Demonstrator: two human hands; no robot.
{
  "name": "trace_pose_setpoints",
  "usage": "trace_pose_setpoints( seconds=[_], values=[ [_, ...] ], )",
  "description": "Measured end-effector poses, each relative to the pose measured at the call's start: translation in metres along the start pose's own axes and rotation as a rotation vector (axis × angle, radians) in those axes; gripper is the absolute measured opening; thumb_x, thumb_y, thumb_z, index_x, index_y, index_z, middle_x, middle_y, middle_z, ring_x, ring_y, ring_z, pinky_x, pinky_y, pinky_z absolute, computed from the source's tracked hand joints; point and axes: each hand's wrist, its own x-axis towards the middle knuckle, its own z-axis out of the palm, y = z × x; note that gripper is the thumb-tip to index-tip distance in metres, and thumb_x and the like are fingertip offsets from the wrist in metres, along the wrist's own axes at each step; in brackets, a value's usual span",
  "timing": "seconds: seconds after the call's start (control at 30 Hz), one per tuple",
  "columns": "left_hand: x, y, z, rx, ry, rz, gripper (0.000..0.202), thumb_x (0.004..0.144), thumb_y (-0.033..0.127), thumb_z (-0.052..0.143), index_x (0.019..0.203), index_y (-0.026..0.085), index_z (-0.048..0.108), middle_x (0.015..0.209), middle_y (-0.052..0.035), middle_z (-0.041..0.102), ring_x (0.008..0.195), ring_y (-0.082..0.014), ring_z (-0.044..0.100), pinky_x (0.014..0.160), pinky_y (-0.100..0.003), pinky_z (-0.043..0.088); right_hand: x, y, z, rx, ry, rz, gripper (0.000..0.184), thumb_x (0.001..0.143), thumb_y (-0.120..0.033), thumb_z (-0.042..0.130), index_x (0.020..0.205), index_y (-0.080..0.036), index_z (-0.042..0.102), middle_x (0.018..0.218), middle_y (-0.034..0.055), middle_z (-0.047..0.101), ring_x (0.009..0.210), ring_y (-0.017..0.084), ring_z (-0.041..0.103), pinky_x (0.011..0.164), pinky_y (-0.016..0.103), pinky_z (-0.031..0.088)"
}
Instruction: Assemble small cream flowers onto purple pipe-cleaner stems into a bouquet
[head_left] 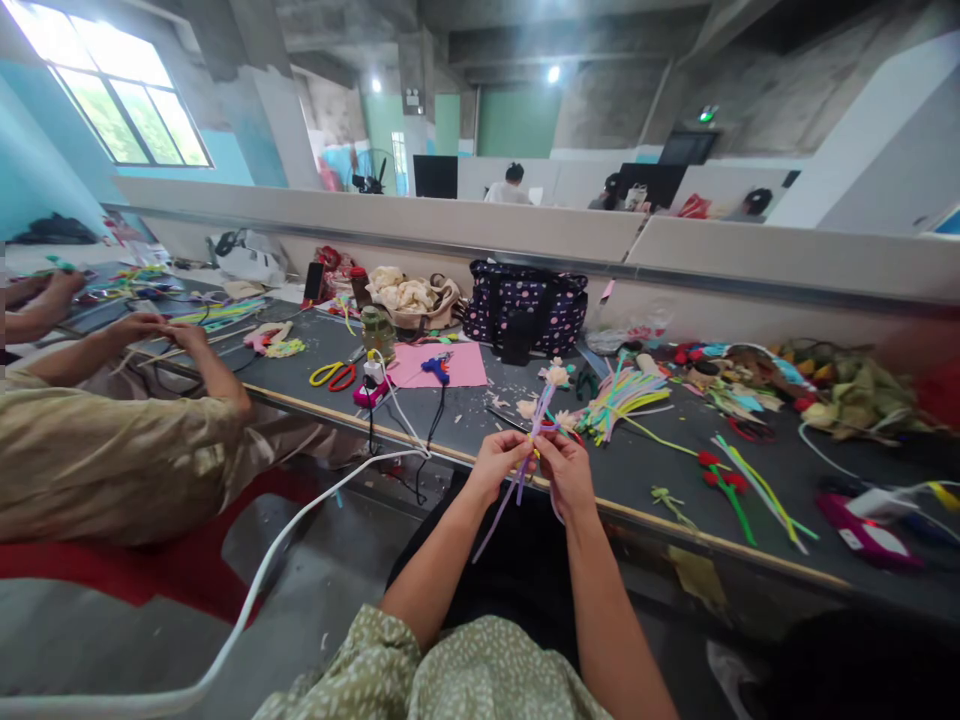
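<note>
Near the table's front edge, my left hand and my right hand are close together, fingertips pinched on purple pipe cleaners. Their fuzzy stems stick up above my fingers, and loose ends hang below over my lap. A small bit of yellow shows between the fingertips; what it belongs to is unclear. Just behind are cream flower shapes, partly overlapped by the stems. To the right lies a bundle of coloured pipe cleaners, and further along a red flower with a green stem.
On the left are a glue gun on pink paper, scissors and a jar. A dark patterned bag stands behind. A white cable crosses beside me. A co-worker's sleeve is at left; a magenta power strip lies right.
</note>
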Motion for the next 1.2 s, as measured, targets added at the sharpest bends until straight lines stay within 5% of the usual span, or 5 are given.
trace_pose_setpoints(
  seconds=[0.4,0.73,0.9,1.2],
  values=[
    [-0.0039,0.0020,0.0070,-0.035,0.071,-0.010,0.038,0.060,0.042,0.079,0.076,0.011,0.063,0.066,-0.0014,0.064,0.050,-0.0093,0.058,0.052,-0.021,0.045,0.0006,0.0023,-0.0047,-0.097,0.028,-0.078,0.026,0.067,-0.038,0.072,0.082,-0.017,0.068,0.061,-0.0036,0.059,0.044,0.005,0.039,0.042,0.020,0.028],
    [-0.0007,-0.0009,0.0046,-0.125,0.018,-0.101,0.037,0.059,0.041,0.079,0.072,0.012,0.060,0.057,0.0008,0.059,0.043,-0.0072,0.053,0.047,-0.020,0.044,0.0006,0.0016,-0.0030,-0.183,0.009,-0.118,0.024,0.071,-0.040,0.067,0.080,-0.018,0.065,0.067,-0.0004,0.064,0.053,0.012,0.053,0.051,0.024,0.041],
    [-0.0014,-0.0010,0.0060,-0.063,0.034,-0.048,0.041,0.061,0.047,0.077,0.077,0.012,0.061,0.063,-0.0003,0.061,0.048,-0.0097,0.057,0.050,-0.022,0.046,0.0012,0.0017,-0.0039,-0.271,0.018,-0.210,0.020,0.071,-0.036,0.066,0.080,-0.018,0.067,0.075,0.0020,0.068,0.067,0.015,0.059,0.066,0.027,0.047],
    [0.0013,-0.0005,0.0081,0.028,0.167,0.111,0.038,0.060,0.044,0.078,0.073,0.012,0.063,0.063,-0.0011,0.063,0.050,-0.0092,0.056,0.053,-0.022,0.046,-0.0041,-0.0013,-0.0012,-0.359,0.004,-0.235,0.022,0.072,-0.037,0.066,0.080,-0.017,0.068,0.072,0.0022,0.067,0.060,0.015,0.057,0.060,0.028,0.047]
  ],
)
